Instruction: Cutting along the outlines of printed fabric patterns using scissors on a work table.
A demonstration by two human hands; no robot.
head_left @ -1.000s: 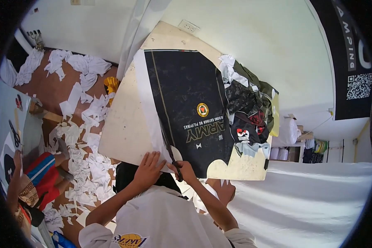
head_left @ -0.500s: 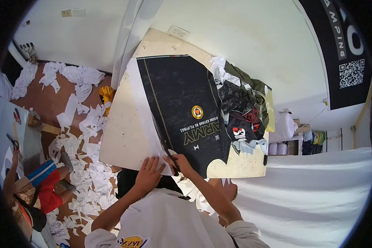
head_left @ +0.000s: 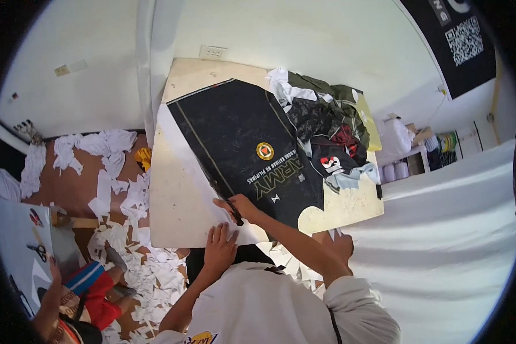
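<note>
A dark printed fabric panel (head_left: pixel 229 132) with a white margin (head_left: pixel 192 169) along its left side lies on a pale board-topped table (head_left: pixel 169 223). My right hand (head_left: pixel 243 209) is closed round black-handled scissors (head_left: pixel 235 212), which sit along the panel's left edge near its lower end. The blades are mostly hidden by the hand and fabric. Just below and left, my left hand (head_left: pixel 221 246) rests with fingers stretched out on the white margin at the table's near edge.
A heap of dark and coloured fabric pieces (head_left: pixel 332 129) lies at the table's right. White scraps (head_left: pixel 155 281) cover the floor at left. A person in red shorts (head_left: pixel 100 307) is at another table (head_left: pixel 17 229), where other scissors (head_left: pixel 38 252) lie. White cloth (head_left: pixel 441 246) hangs right.
The view has shifted and turned. My right hand with the scissors sits a little farther from my left hand along the panel's edge. The other person's hand is lower, apart from the scissors there.
</note>
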